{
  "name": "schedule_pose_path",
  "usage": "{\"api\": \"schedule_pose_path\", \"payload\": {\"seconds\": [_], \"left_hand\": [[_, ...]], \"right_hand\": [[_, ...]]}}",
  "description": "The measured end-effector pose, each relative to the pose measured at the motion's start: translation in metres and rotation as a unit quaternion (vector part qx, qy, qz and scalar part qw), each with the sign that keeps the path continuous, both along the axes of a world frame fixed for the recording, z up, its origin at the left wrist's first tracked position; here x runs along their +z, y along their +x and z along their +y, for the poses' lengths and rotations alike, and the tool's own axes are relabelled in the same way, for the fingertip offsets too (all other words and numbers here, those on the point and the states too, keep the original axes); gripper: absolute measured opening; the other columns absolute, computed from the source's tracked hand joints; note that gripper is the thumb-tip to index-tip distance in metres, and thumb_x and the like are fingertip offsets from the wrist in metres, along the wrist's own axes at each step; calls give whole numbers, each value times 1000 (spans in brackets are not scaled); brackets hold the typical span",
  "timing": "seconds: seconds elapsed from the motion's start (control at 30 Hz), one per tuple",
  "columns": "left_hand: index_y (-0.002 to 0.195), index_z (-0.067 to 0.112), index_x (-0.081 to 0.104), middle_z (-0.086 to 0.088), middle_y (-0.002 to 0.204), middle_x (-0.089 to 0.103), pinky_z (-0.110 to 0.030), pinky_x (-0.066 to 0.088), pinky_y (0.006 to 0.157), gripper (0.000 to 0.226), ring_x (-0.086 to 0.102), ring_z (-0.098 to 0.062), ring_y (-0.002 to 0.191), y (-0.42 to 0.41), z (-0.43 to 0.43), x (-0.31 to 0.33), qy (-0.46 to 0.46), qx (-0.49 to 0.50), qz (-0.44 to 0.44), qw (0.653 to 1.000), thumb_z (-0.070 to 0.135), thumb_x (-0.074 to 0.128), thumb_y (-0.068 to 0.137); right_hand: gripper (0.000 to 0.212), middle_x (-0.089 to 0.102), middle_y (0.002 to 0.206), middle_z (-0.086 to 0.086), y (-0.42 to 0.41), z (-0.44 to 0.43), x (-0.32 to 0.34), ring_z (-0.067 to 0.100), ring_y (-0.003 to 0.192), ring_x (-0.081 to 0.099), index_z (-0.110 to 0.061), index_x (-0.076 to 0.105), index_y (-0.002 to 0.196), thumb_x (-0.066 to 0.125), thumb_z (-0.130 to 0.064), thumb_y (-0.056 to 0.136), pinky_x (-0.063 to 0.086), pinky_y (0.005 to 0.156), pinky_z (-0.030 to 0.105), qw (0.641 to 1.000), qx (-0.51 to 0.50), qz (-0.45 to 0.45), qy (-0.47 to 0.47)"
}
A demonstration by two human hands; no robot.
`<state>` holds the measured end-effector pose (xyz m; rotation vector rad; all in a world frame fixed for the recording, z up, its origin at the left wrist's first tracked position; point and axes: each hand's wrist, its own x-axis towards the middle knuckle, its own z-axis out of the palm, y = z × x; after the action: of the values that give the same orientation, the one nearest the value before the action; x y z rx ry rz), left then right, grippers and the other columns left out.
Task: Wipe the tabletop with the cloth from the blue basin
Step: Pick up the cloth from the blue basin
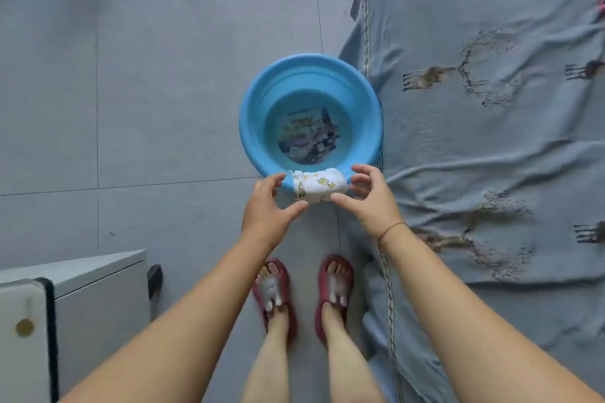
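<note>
Left hand (pixel 265 206) and right hand (pixel 370 198) both pinch bunched cloth (pixel 319 186), each grip clamped on one end, above basin (pixel 255 108) near rim

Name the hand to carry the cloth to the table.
Left, probably. The left hand and right hand both hold the cloth on the basin rim, but the table is on the left side; the right would reach across.
</note>
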<state>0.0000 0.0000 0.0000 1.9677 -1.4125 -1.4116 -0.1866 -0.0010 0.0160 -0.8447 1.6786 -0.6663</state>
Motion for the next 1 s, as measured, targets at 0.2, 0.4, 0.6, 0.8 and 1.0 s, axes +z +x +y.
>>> {"api": "schedule_pose_path", "payload": {"seconds": [0.2,0.4,0.6,0.8,1.0], "left_hand": [[103,23,51,3,115,56,-21,36,81,39,51,-10,99,-18,-5,-63,74,71,-23,994,35,77,77],[97,10,52,1,94,50,-16,37,62,49,52,-16,78,-40,-22,-111,219,130,0,967,54,67,79],[123,6,46,0,119,55,-31,42,83,61,55,-22,103,-49,-23,-141,231,232,39,944,43,70,81],[105,5,61,-11,104,67,-42,53,91,34,65,-29,94,-58,-20,-134,233,270,88,930,33,67,87],[86,1,64,-11,81,60,-37,51,71,29,54,-23,72,-57,-17,-104,216,208,55,952,28,59,92]], "right_hand": [[51,53,118,12,-8,-5,-75,21,102,56,-16,49,110,80,-21,71,46,95,36,993,-27,78,80],[71,42,134,9,-20,-11,-130,23,122,44,-8,41,131,72,-41,77,35,101,32,976,-26,169,134],[40,49,81,7,-21,-12,-158,19,72,43,-8,54,81,65,-46,82,31,59,30,981,15,106,162],[29,51,63,1,-21,-10,-152,15,60,43,-9,54,66,71,-27,82,36,51,22,990,-12,79,116],[9,67,95,21,-20,-16,-117,30,83,61,-5,61,92,64,-12,86,52,81,42,997,-11,8,73]]}}
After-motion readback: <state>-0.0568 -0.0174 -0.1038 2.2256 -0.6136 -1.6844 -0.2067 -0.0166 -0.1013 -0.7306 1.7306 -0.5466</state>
